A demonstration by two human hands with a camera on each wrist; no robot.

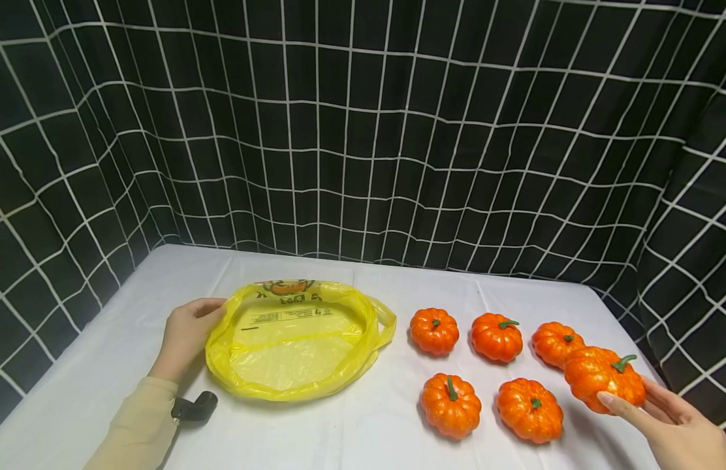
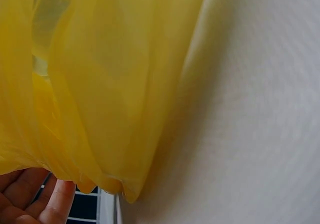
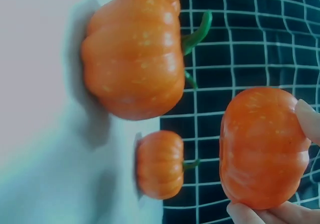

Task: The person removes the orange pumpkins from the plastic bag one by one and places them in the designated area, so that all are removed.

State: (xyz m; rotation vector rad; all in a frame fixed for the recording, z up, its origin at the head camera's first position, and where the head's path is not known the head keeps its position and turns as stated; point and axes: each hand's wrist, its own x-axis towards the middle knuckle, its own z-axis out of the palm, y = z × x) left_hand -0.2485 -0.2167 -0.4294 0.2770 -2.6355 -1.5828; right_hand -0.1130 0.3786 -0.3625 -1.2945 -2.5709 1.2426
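Note:
A yellow plastic bag point(image 1: 292, 385) lies with its mouth spread wide, and printing shows on its inside. At its left rim my left hand point(image 1: 189, 333) grips the plastic; in the left wrist view the bag's yellow folds hide part of the fingers point(image 2: 57, 201). On the far right my right hand point(image 1: 683, 424) holds a small orange pumpkin point(image 1: 600, 378) with a green stem, raised off the cloth. Its thumb lies on the near side, the other fingers behind. The right wrist view shows this held pumpkin point(image 3: 265, 149) between thumb and fingers.
Between bag and right hand, several more pumpkins sit in two rows, among them a back-row one point(image 1: 435, 331) and a front-row one point(image 1: 451, 405). White cloth point(image 1: 363, 437) covers the table. A black curtain with white grid lines point(image 1: 375, 130) hangs behind and at both sides.

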